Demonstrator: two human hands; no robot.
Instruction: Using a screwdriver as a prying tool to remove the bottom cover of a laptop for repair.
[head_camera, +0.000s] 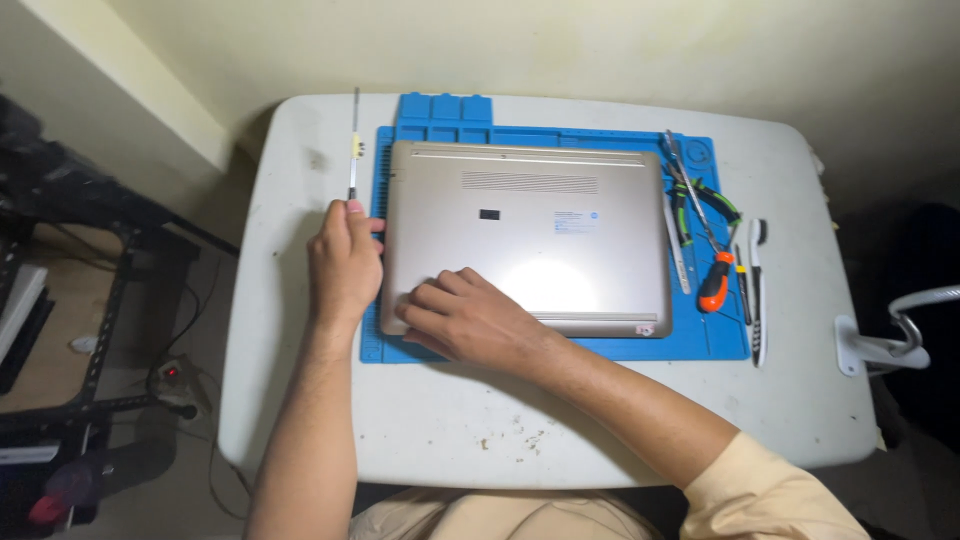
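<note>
A closed champagne-coloured laptop (528, 235) lies underside up on a blue work mat (560, 345), in the middle of the frame on a white tabletop (480, 420). The right hand (465, 318) rests palm down, fingers spread and loosely bent, on the laptop's lower left corner, gripping nothing. The left hand (343, 265) sits just left of the laptop's left edge, fingers curled against it; its fingertips pinch the lower end of a thin precision screwdriver (353, 145) that runs up toward the upper left. To the right of the laptop lie green-handled pliers (712, 200) (partly overlapped), an orange-handled screwdriver (716, 282) and a small brush (758, 290).
</note>
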